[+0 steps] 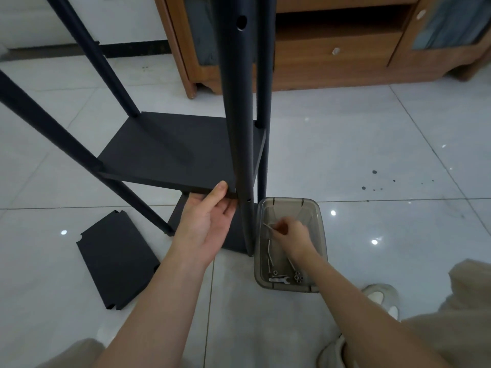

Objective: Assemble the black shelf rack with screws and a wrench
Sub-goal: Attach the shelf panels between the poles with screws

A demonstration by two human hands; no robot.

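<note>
the black metal shelf rack [237, 115] is stood on pale floor tiles [372, 144] just left of the translucent grey plastic bin [321, 224]. its flat black shelf board [172, 150] is gripped at the near edge by the left hand [207, 224], thumb on top. inside the bin a long silver screw [268, 226] is pinched by the blurred right hand [291, 239]; a small silver wrench [279, 279] is seen at the bin's near end.
</note>
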